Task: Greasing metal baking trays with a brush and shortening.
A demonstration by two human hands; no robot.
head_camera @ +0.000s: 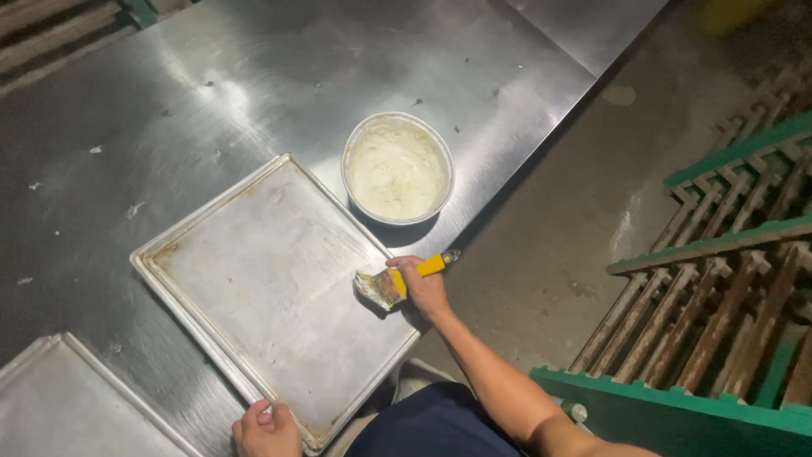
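Note:
My right hand [425,289] grips a brush with a yellow handle [404,280]; its greasy bristles rest on the near right part of a worn metal baking tray [211,254]. My left hand [266,430] holds the tray's near corner at the table's front edge. Just beyond the tray stands a round white bowl [397,168] filled with pale cream-coloured paste.
The tray lies on a steel table [127,127] with scattered crumbs. A second metal tray [68,406] shows at the lower left. Green wooden racks [727,279] stand on the right across a strip of concrete floor [558,228].

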